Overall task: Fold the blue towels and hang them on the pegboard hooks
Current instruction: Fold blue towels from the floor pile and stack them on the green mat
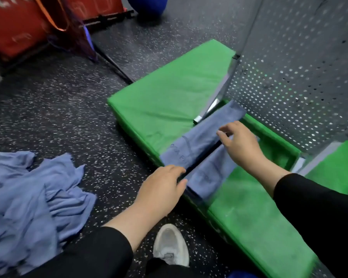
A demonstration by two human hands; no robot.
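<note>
Nearest, left hand [161,189] fingers curl over the near end of a folded blue towel [201,145] lying on the green mat [165,97]; right hand [241,145] pinches its far part. More towels [32,201] lie heaped left; pegboard [301,77] stands right.

A blue towel [201,145] lies folded into a long narrow strip across the green mat [165,97], one end running toward the pegboard [301,77] that stands on the mat's far side. A dark crease splits the strip lengthwise. The left hand [161,189] holds the strip's near end at the mat's edge, thumb against the cloth. The right hand [239,145] rests farther along the strip, fingers curled at the crease. Both forearms wear black sleeves. Off the mat, on the speckled dark floor [78,109], a heap of loose blue towels [28,203] lies well apart. A white shoe [170,245] stands near the mat's front edge. Beyond the mat sit a red bag [18,27] and a blue ball [147,5].
</note>
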